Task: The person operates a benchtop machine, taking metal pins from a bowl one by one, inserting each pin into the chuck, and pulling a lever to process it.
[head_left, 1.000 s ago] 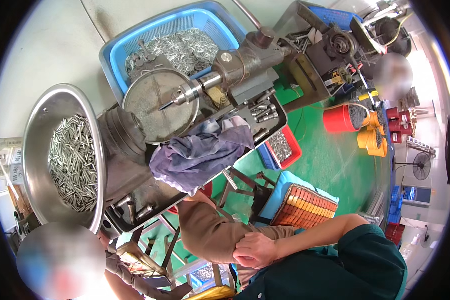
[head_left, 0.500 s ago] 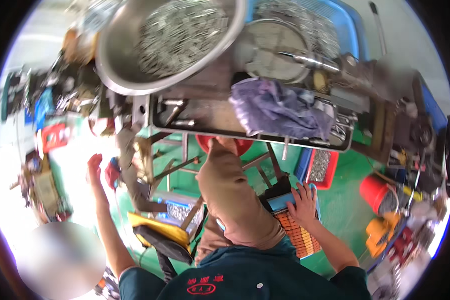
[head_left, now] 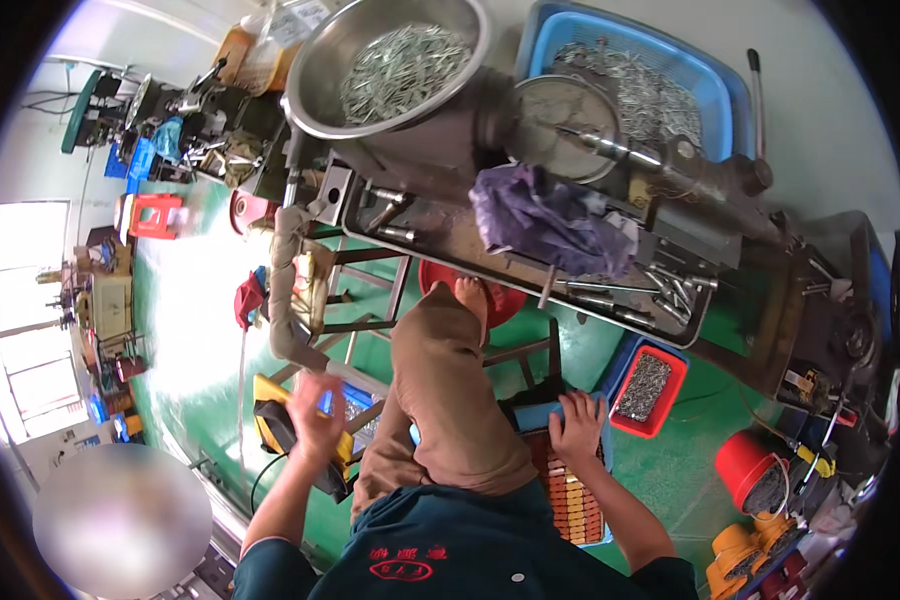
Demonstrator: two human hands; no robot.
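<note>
My right hand (head_left: 578, 430) lies with fingers spread on the blue edge of a seat (head_left: 538, 416) covered by a mat of small wooden tiles (head_left: 577, 505). My left hand (head_left: 317, 415) is raised to the left of my knees, slightly blurred, fingers loosely apart, with nothing visible in it. Just beyond and below it is a yellow and black object (head_left: 276, 402), partly hidden. A wrapped, bent pipe (head_left: 288, 290) ends close to my left fingers. One bare foot (head_left: 473, 292) rests at a red round basin or stool (head_left: 505, 300) under the machine tray.
Ahead stands a machine with a long metal tray (head_left: 440, 235), a purple rag (head_left: 555, 222) draped over it. A steel bowl (head_left: 310, 90) and blue basket (head_left: 735, 105) hold many metal pieces. At right are a red bin (head_left: 623, 422) and red bucket (head_left: 740, 470).
My left hand has come in from the far left toward my knees. My right hand stays on the seat's edge. The whole view has shifted, showing more of the windows at left.
</note>
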